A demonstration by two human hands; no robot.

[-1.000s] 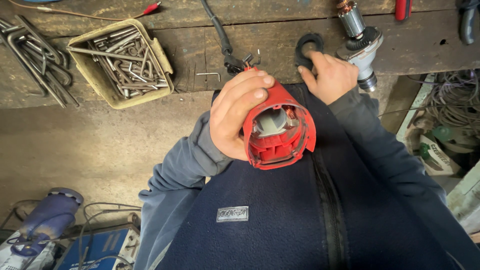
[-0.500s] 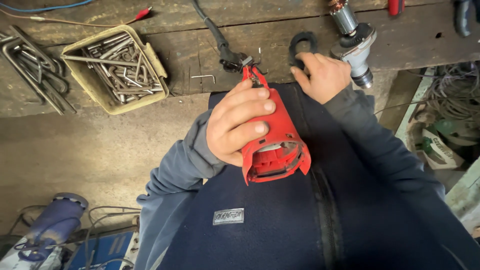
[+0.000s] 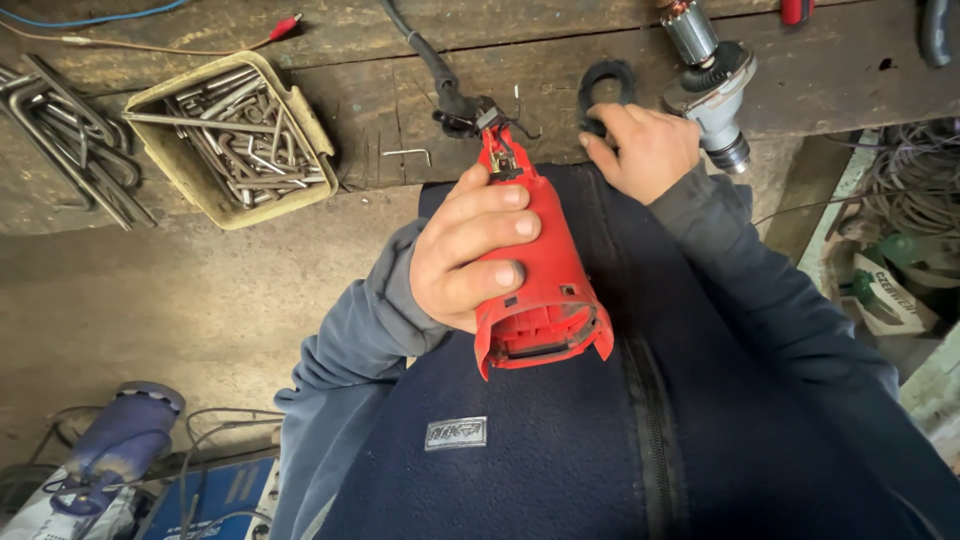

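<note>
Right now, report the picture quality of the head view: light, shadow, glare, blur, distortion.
Head view: soft, even daylight, no hard glare; the red housing in the left hand is sharp, and so is the right hand on the black ring; only weak shadows under the tray of metal keys; wide-angle lens bends the wooden bench edge; lower left corner dimmer, slightly soft.

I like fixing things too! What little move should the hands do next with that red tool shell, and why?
Probably the right hand should lift the black ring off the bench and bring it toward the red shell. The left hand already grips the shell, its open end facing the person, while the right fingers rest on the ring beside the motor part.
</note>
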